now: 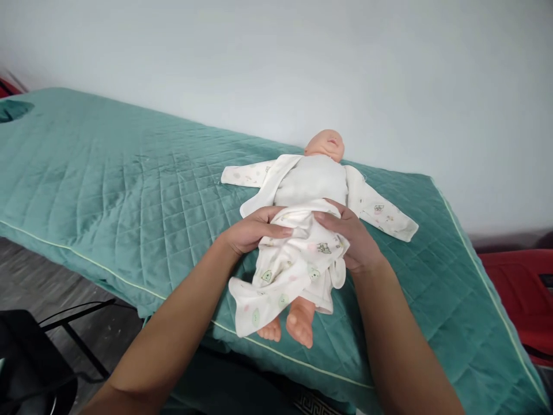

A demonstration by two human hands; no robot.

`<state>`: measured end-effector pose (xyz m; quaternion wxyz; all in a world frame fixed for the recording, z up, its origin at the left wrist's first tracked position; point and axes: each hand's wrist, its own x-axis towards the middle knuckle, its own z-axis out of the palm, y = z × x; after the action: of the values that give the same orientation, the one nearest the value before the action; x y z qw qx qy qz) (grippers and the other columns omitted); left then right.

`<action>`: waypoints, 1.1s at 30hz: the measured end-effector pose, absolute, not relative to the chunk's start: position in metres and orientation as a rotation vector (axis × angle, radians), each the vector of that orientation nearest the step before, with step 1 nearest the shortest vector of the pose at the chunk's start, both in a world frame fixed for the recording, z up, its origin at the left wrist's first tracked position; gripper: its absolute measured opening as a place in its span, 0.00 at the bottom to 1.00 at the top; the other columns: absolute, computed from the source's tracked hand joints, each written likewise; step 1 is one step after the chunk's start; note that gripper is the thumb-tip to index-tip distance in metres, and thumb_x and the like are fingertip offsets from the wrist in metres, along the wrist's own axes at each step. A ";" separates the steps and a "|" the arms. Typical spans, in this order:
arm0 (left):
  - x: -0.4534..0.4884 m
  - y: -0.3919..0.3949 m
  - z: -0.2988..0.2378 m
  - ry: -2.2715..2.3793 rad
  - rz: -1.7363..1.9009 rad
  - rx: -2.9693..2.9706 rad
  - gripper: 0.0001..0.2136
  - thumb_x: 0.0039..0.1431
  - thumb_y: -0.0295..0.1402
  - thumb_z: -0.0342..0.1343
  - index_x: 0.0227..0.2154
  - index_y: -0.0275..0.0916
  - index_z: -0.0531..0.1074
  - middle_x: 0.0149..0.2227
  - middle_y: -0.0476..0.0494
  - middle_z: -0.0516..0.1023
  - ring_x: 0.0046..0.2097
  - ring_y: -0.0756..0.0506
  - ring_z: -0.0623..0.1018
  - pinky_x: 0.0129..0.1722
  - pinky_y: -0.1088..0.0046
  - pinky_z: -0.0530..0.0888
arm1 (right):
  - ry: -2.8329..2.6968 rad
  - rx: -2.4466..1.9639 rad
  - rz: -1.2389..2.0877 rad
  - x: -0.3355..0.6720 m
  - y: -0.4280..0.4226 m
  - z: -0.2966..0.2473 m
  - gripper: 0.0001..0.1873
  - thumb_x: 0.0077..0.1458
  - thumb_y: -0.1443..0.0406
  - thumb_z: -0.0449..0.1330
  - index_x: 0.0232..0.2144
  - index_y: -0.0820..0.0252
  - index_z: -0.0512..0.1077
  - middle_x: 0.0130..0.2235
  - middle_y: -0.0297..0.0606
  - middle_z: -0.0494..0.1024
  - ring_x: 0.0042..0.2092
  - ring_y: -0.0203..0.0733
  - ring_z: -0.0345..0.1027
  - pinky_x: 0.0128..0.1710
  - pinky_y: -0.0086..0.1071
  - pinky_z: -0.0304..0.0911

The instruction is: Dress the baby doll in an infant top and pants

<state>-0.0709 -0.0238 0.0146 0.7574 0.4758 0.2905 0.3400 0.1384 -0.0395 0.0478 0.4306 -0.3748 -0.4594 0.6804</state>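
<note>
A baby doll [325, 144] lies on its back on a teal quilted bed [129, 190], head toward the wall, bare feet near the bed's front edge. It wears an open white printed top with sleeves spread sideways. White printed trousers [294, 265] cover its legs and hips. My left hand [253, 230] grips the waistband on the doll's left side of the picture, fingers curled over the cloth. My right hand [352, 239] holds the waistband on the other side, fingers closed on the fabric.
A plain white wall runs behind the bed. A red object [518, 294] stands at the right beyond the bed's corner. Dark furniture and black cables [64, 323] lie on the grey floor at lower left.
</note>
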 end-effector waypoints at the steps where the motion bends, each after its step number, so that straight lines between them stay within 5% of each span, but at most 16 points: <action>1: -0.069 -0.025 0.013 0.635 0.803 0.987 0.25 0.40 0.37 0.73 0.43 0.35 0.78 0.36 0.43 0.81 0.34 0.45 0.79 0.36 0.70 0.75 | -1.241 -0.937 1.700 0.139 -0.041 0.049 0.15 0.49 0.58 0.70 0.38 0.58 0.77 0.32 0.33 0.79 0.30 0.37 0.71 0.28 0.28 0.65; 8: -0.067 -0.029 0.016 0.629 0.928 0.902 0.19 0.37 0.39 0.73 0.31 0.36 0.74 0.27 0.49 0.76 0.29 0.48 0.76 0.33 0.72 0.73 | -1.838 -0.998 1.679 0.139 -0.054 0.060 0.16 0.46 0.61 0.73 0.39 0.59 0.81 0.36 0.35 0.82 0.38 0.44 0.75 0.35 0.33 0.71; 12: -0.080 -0.031 0.022 0.618 0.689 1.148 0.23 0.44 0.47 0.71 0.37 0.34 0.78 0.33 0.44 0.80 0.36 0.45 0.78 0.39 0.70 0.74 | -1.596 -0.993 1.661 0.138 -0.055 0.054 0.14 0.48 0.62 0.71 0.38 0.60 0.81 0.35 0.35 0.82 0.36 0.41 0.75 0.34 0.32 0.70; 17: -0.090 -0.032 0.020 0.584 0.427 1.351 0.21 0.41 0.40 0.75 0.36 0.33 0.79 0.33 0.45 0.81 0.35 0.44 0.78 0.36 0.70 0.74 | -1.276 -0.939 1.692 0.134 -0.052 0.046 0.07 0.46 0.67 0.70 0.30 0.60 0.77 0.26 0.29 0.77 0.27 0.34 0.69 0.27 0.26 0.65; 21: -0.086 -0.033 0.008 0.631 0.611 1.189 0.21 0.43 0.40 0.74 0.38 0.31 0.80 0.31 0.42 0.81 0.31 0.46 0.77 0.32 0.72 0.74 | -1.258 -0.941 1.676 0.131 -0.053 0.047 0.11 0.45 0.65 0.73 0.31 0.60 0.75 0.27 0.29 0.76 0.27 0.33 0.68 0.27 0.26 0.64; 26: -0.078 -0.038 0.004 0.585 0.799 0.911 0.24 0.38 0.42 0.75 0.37 0.30 0.80 0.26 0.41 0.80 0.26 0.47 0.77 0.28 0.73 0.73 | -1.595 -0.980 1.656 0.133 -0.057 0.058 0.18 0.49 0.61 0.73 0.43 0.57 0.78 0.39 0.34 0.82 0.40 0.40 0.74 0.39 0.31 0.69; 33: -0.076 -0.048 0.004 0.616 0.914 0.775 0.25 0.40 0.44 0.73 0.37 0.29 0.79 0.25 0.41 0.80 0.26 0.45 0.79 0.27 0.72 0.76 | -1.891 -1.098 1.614 0.130 -0.061 0.061 0.15 0.51 0.57 0.70 0.39 0.58 0.81 0.38 0.34 0.82 0.42 0.45 0.75 0.42 0.35 0.69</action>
<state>-0.0759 -0.0484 0.0045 0.7814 0.3591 0.2850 0.4234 0.1303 -0.0612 0.0610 0.2104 -0.3948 -0.6801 0.5808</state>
